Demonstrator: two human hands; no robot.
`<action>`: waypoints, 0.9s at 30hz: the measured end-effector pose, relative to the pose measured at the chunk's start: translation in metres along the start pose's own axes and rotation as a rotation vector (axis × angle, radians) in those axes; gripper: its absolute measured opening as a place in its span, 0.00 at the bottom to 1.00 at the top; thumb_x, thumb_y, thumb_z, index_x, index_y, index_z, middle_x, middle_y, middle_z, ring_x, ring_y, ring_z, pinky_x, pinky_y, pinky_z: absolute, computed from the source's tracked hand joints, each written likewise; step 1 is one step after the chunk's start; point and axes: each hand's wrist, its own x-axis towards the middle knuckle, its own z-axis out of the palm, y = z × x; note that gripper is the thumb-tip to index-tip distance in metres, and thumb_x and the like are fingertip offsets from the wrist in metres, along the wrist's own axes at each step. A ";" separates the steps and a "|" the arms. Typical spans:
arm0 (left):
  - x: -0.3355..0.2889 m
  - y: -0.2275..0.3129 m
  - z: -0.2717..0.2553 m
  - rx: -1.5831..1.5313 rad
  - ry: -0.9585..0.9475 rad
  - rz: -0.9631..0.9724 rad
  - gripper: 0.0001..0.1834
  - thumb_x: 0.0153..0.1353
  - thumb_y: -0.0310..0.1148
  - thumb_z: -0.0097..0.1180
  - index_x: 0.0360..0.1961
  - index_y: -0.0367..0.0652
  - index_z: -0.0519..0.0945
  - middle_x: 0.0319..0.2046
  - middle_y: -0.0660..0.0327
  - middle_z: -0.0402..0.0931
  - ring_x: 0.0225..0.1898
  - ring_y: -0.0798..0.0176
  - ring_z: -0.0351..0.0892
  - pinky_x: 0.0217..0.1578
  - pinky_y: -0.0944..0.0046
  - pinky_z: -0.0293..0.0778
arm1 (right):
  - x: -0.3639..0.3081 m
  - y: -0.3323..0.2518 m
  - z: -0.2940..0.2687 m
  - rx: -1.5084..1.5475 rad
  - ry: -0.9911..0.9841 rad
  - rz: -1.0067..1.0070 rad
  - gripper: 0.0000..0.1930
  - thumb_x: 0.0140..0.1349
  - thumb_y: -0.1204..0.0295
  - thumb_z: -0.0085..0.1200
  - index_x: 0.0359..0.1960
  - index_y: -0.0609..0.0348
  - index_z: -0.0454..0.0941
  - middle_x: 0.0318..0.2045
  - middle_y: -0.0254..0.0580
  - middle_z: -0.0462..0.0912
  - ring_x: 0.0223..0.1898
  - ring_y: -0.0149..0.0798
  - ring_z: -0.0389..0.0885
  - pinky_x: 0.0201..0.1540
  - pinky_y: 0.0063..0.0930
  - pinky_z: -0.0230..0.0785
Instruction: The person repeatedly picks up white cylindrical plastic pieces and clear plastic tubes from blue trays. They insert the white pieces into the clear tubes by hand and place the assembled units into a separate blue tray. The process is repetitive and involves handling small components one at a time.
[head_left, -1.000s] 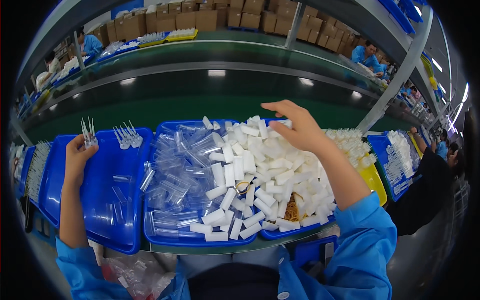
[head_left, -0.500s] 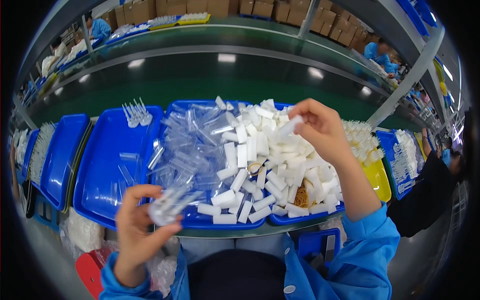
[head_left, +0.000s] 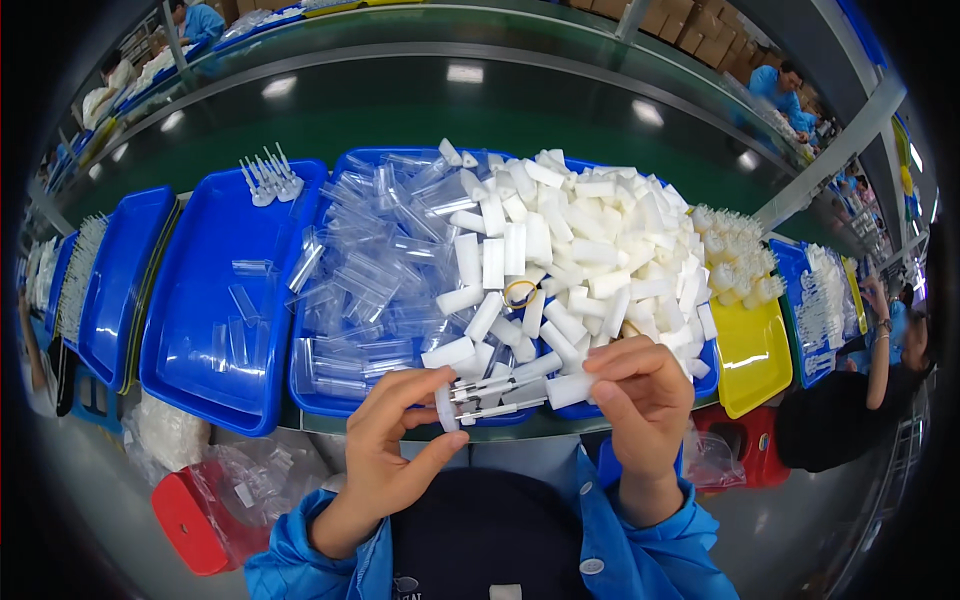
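My left hand [head_left: 385,455] grips the round pale base of a plastic piece with several thin prongs [head_left: 485,395], its prongs lying toward the right. Between the fingertips of my right hand [head_left: 645,415] is a white foam block [head_left: 571,389], held at the prong tips; whether it sits on a prong I cannot tell. Beyond both hands lie a heap of white foam blocks [head_left: 600,225] and, to its left, a pile of clear plastic sleeves [head_left: 375,270]. A tan rubber band [head_left: 519,292] rests among the blocks.
A blue tray [head_left: 185,350] at the left carries several pronged pieces [head_left: 270,178] and a few loose sleeves. Right of the heap, a yellow tray [head_left: 755,360] holds foam-topped pieces [head_left: 740,250]. A green conveyor belt [head_left: 560,115] runs behind. Red stools [head_left: 190,520] stand below; co-workers sit nearby.
My right hand has come down and toward me from above the foam heap, bringing the block to the prongs. My left hand has moved right with the pronged piece, turning its prongs rightward.
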 end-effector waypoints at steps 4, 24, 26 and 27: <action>-0.001 -0.005 0.003 0.001 0.033 0.049 0.27 0.50 0.16 0.65 0.54 0.30 0.74 0.52 0.50 0.69 0.51 0.59 0.77 0.50 0.63 0.79 | -0.006 0.007 0.007 0.007 0.024 0.048 0.09 0.54 0.88 0.57 0.38 0.68 0.77 0.43 0.49 0.78 0.47 0.38 0.76 0.51 0.29 0.66; -0.004 -0.012 0.005 0.111 0.048 0.069 0.29 0.43 0.18 0.70 0.51 0.34 0.80 0.47 0.51 0.76 0.45 0.60 0.80 0.44 0.66 0.80 | -0.007 0.007 0.003 -0.199 -0.020 0.130 0.05 0.51 0.82 0.60 0.30 0.59 0.82 0.33 0.38 0.84 0.40 0.32 0.81 0.70 0.56 0.34; -0.003 -0.011 0.004 0.158 0.032 0.084 0.29 0.43 0.18 0.70 0.51 0.34 0.80 0.47 0.51 0.76 0.45 0.60 0.80 0.43 0.66 0.80 | -0.007 0.007 0.002 -0.224 -0.033 0.130 0.05 0.51 0.82 0.60 0.29 0.58 0.82 0.33 0.38 0.84 0.40 0.32 0.81 0.70 0.55 0.33; -0.003 -0.011 0.004 0.182 0.025 0.092 0.29 0.43 0.18 0.70 0.51 0.34 0.80 0.47 0.51 0.76 0.45 0.60 0.80 0.43 0.66 0.80 | -0.007 0.006 0.002 -0.220 -0.031 0.139 0.06 0.51 0.82 0.59 0.29 0.58 0.82 0.33 0.37 0.84 0.40 0.32 0.81 0.70 0.55 0.33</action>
